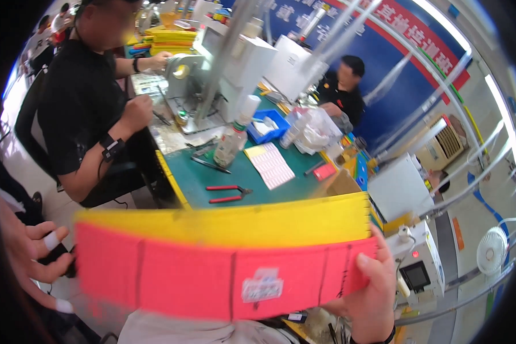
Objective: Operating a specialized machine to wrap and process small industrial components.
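Across my front lies a long red strip (183,278) with dark vertical lines and a white label stuck on it. A long yellow strip (258,221) shows along its far edge; whether the two are joined, I cannot tell. My right hand (370,292) grips their right end, with the thumb on the red face and the other fingers mostly hidden behind. Off the left end, apart from the strips, my left hand (40,258) has its fingers spread, with white wraps on some fingertips. Nothing shows in it. The strips' left end is blurred.
On the green bench (195,183) lie red-handled pliers (228,194), a printed sheet (269,165), a bottle (230,146) and a blue tray (268,127). A person in black (77,109) works at a machine on the left. A white device (417,266) stands right.
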Motion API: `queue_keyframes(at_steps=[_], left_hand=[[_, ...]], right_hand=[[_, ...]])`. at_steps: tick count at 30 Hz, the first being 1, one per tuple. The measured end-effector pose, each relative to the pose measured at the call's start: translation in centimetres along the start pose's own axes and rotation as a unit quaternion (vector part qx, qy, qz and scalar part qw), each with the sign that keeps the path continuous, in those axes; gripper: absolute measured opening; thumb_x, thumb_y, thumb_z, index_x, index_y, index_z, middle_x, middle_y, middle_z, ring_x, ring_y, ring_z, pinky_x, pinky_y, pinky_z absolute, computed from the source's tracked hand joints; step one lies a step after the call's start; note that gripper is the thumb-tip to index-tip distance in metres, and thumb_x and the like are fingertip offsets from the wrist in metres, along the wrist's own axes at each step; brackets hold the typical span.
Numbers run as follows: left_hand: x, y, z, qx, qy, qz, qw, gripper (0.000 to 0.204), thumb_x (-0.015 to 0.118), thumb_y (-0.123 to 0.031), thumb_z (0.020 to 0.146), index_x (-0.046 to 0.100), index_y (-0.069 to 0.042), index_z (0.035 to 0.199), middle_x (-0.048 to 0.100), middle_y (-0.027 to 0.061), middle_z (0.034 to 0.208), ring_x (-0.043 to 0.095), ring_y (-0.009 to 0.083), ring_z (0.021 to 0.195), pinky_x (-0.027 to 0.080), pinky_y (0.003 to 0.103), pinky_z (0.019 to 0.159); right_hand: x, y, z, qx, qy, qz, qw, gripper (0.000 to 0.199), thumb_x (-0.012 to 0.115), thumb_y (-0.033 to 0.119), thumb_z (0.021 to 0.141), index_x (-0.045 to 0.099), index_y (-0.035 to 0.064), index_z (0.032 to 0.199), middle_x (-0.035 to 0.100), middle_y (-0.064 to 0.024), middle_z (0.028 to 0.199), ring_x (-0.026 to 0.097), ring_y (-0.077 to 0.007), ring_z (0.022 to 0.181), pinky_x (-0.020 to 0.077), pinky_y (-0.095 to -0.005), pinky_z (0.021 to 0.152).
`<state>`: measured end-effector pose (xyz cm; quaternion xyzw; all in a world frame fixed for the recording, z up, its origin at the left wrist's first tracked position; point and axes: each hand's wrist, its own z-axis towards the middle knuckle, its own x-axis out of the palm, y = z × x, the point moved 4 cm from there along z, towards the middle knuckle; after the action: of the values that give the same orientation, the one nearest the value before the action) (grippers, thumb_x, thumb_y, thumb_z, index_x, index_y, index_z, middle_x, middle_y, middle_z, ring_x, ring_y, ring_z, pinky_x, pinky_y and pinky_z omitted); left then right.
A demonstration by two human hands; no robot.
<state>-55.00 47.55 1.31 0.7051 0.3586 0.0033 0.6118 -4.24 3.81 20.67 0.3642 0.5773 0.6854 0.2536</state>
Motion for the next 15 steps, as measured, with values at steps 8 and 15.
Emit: queue_keyframes(at_steps=[8, 15], left_hand=[[14.0, 20.5, 23.4, -0.14, -0.321, -0.239, 0.906, 0.057, 0.074, -0.028, 0.098, 0.051, -0.005, 0.145, 0.06, 0.0068, 0.134, 0.051, 0.0194, 0.125, 0.044, 0.038, 0.105], [17.9, 32.1, 45.5, -0.168, -0.485, -0.464, 0.722, 0.047, 0.071, -0.031, 0.099, 0.057, -0.008, 0.136, 0.06, 0.0062, 0.122, 0.05, 0.0209, 0.115, 0.041, 0.038, 0.104]], right_hand=[[-9.5, 0.8, -5.7, -0.155, -0.178, -0.025, 0.972, 0.076, 0.066, 0.007, 0.093, 0.033, -0.0061, 0.161, 0.058, -0.0189, 0.149, 0.061, -0.0297, 0.137, 0.0476, -0.0465, 0.119], [-15.9, 1.4, -14.1, -0.23, -0.28, -0.07, 0.929, 0.068, 0.066, 0.011, 0.095, 0.04, -0.0057, 0.155, 0.061, -0.0178, 0.145, 0.062, -0.0287, 0.136, 0.0477, -0.0439, 0.119]])
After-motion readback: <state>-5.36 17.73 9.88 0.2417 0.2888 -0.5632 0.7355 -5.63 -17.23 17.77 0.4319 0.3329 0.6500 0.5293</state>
